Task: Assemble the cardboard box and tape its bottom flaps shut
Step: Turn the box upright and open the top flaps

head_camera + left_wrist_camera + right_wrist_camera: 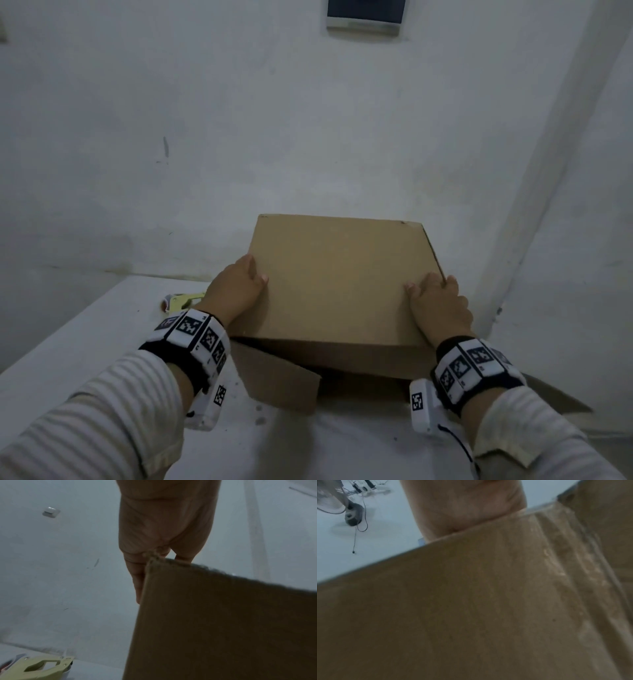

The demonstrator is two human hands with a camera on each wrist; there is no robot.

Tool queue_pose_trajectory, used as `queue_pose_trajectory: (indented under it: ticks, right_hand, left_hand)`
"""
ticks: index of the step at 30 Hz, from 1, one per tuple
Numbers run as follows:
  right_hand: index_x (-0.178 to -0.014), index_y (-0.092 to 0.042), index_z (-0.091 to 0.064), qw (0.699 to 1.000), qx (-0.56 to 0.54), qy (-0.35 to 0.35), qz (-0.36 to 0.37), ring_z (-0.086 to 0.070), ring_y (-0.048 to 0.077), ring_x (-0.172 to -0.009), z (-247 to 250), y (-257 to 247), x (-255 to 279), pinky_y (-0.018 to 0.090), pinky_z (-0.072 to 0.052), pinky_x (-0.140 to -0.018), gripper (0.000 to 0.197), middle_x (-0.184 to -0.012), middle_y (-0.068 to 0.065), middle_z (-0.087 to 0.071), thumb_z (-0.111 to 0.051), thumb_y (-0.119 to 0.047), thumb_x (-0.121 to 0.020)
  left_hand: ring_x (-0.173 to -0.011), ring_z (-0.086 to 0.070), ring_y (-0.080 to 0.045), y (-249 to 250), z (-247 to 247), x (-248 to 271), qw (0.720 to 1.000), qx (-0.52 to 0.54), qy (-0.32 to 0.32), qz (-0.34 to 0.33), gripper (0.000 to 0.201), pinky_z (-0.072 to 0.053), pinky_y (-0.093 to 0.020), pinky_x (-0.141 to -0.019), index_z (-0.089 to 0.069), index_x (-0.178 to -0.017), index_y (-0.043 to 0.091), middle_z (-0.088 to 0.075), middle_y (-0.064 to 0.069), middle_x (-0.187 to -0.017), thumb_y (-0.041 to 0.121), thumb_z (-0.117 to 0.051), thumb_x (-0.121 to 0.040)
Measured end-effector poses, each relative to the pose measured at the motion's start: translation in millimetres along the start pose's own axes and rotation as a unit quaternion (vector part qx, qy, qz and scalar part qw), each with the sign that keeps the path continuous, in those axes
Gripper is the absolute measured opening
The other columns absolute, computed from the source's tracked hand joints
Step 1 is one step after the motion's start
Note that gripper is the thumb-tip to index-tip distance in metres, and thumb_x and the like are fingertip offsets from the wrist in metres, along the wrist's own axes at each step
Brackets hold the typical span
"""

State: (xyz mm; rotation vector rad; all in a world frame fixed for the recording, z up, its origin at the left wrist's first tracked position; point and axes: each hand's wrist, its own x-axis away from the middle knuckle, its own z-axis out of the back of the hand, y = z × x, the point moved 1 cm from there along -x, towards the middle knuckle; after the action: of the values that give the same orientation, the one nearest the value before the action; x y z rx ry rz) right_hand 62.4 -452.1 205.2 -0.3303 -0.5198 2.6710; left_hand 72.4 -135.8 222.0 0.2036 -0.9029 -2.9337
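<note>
The brown cardboard box [335,281] stands on the white table with a plain closed face turned up. My left hand [239,284] grips its left edge, thumb on top and fingers down the side [137,581]. My right hand [438,301] holds the right edge the same way. Loose flaps stick out below toward me: one at the front left [277,380], another at the right [555,397]. The right wrist view is filled by the box wall [471,601], which bears a glossy strip [565,568]; only the heel of the right hand [462,507] shows.
A pale green tape dispenser [181,301] lies on the table [85,342] just left of my left wrist, also low in the left wrist view [39,668]. A white wall rises close behind the box. A floor fan [353,513] stands off to the right.
</note>
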Motion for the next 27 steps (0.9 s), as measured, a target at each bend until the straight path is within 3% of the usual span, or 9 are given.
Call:
queue_pose_trajectory:
  ticks: [3,7,10,14,17,20,22,24,27]
  right_hand:
    - [-0.128,-0.010,-0.049,0.998,0.038,-0.051,0.010,-0.038,0.043,-0.125,1,-3,-8,0.051,-0.033,-0.105,0.062,-0.143,0.018,-0.037,-0.029,-0.057,-0.093]
    - [-0.126,-0.013,-0.052,0.987,0.099,-0.075,0.100,-0.047,0.035,-0.119,-17,-16,-7,0.050,-0.039,-0.101,0.068,-0.129,0.014,-0.052,-0.013,-0.055,-0.090]
    - [-0.125,-0.008,-0.050,0.983,0.090,-0.074,0.140,-0.046,0.034,-0.120,-29,-42,8,0.048,-0.038,-0.102,0.057,-0.129,0.016,-0.051,-0.024,-0.049,-0.096]
    - [-0.132,-0.004,-0.045,0.970,0.094,-0.073,0.210,-0.040,0.034,-0.128,-47,-85,28,0.047,-0.032,-0.109,0.059,-0.139,0.018,-0.045,-0.023,-0.047,-0.097]
    - [-0.136,-0.003,-0.041,0.957,0.101,-0.095,0.255,-0.035,0.033,-0.134,-61,-119,45,0.045,-0.026,-0.113,0.059,-0.144,0.019,-0.039,-0.023,-0.045,-0.098]
    - [-0.140,-0.004,-0.038,0.947,0.108,-0.100,0.287,-0.028,0.032,-0.139,-71,-144,58,0.044,-0.020,-0.117,0.059,-0.150,0.017,-0.034,-0.022,-0.044,-0.099]
    - [-0.138,-0.004,-0.040,0.946,0.106,-0.080,0.297,-0.030,0.031,-0.138,-78,-150,62,0.043,-0.023,-0.116,0.058,-0.149,0.016,-0.036,-0.022,-0.044,-0.099]
    - [-0.137,-0.006,-0.041,0.947,0.100,-0.060,0.300,-0.032,0.029,-0.138,-83,-150,63,0.043,-0.025,-0.115,0.057,-0.148,0.014,-0.038,-0.022,-0.043,-0.099]
    - [-0.138,-0.009,-0.042,0.948,0.097,-0.041,0.301,-0.033,0.027,-0.137,-84,-144,60,0.041,-0.025,-0.114,0.054,-0.147,0.012,-0.041,-0.022,-0.041,-0.099]
  left_hand:
    - [-0.124,-0.047,-0.031,11,-3,7,1.000,0.003,-0.010,0.004,0.037,-0.038,-0.035,-0.098,-0.047,-0.130,0.002,-0.049,-0.016,-0.137,0.017,-0.041,-0.097]
    - [-0.132,-0.038,-0.026,7,-17,16,0.994,0.102,-0.029,0.006,0.044,-0.033,-0.032,-0.101,-0.040,-0.139,0.008,-0.039,-0.010,-0.146,0.017,-0.044,-0.096]
    - [-0.134,-0.036,-0.023,-1,-20,19,0.983,0.182,-0.036,0.009,0.050,-0.031,-0.027,-0.094,-0.034,-0.143,0.009,-0.035,-0.007,-0.149,0.018,-0.046,-0.095]
    - [-0.141,-0.025,-0.020,-13,-15,22,0.981,0.183,-0.070,0.012,0.058,-0.026,-0.033,-0.108,-0.028,-0.148,0.013,-0.023,-0.003,-0.156,0.023,-0.047,-0.094]
    - [-0.142,-0.024,-0.021,-18,-10,26,0.981,0.166,-0.100,0.021,0.066,-0.027,-0.034,-0.109,-0.020,-0.151,0.016,-0.019,-0.002,-0.158,0.027,-0.050,-0.093]
    - [-0.134,-0.033,-0.023,-21,-5,32,0.982,0.144,-0.122,0.019,0.073,-0.035,-0.030,-0.096,-0.013,-0.152,0.017,-0.025,-0.004,-0.154,0.030,-0.052,-0.092]
    - [-0.121,-0.041,-0.021,-28,-2,34,0.979,0.145,-0.141,0.010,0.074,-0.037,-0.027,-0.089,-0.013,-0.151,0.018,-0.037,-0.006,-0.139,0.031,-0.054,-0.091]
    - [-0.109,-0.045,-0.018,-37,2,36,0.972,0.172,-0.162,0.007,0.068,-0.041,-0.028,-0.091,-0.021,-0.147,0.021,-0.041,0.002,-0.120,0.029,-0.057,-0.089]
    - [-0.106,-0.054,-0.021,-50,10,36,0.962,0.179,-0.205,-0.001,0.055,-0.047,-0.041,-0.098,-0.042,-0.135,0.022,-0.056,0.004,-0.117,0.027,-0.062,-0.084]
